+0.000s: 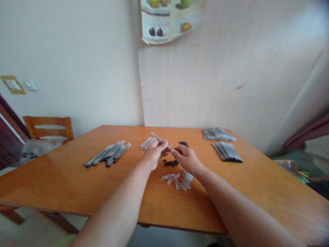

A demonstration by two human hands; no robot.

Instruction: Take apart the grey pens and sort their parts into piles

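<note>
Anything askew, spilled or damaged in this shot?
Mostly the wall: the fruit poster's lower edge curls and slants, and the pale panel has brown marks. On the table, the small white pieces lie at mixed angles, unlike the neat pen row at right. Nothing looks plainly broken; fine damage is too small to tell.

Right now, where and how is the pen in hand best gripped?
Likely pinch the pen by its far end, from the far left: that slim end slants up free, while the left hand grips lower down, with the right hand at the near end.
</note>
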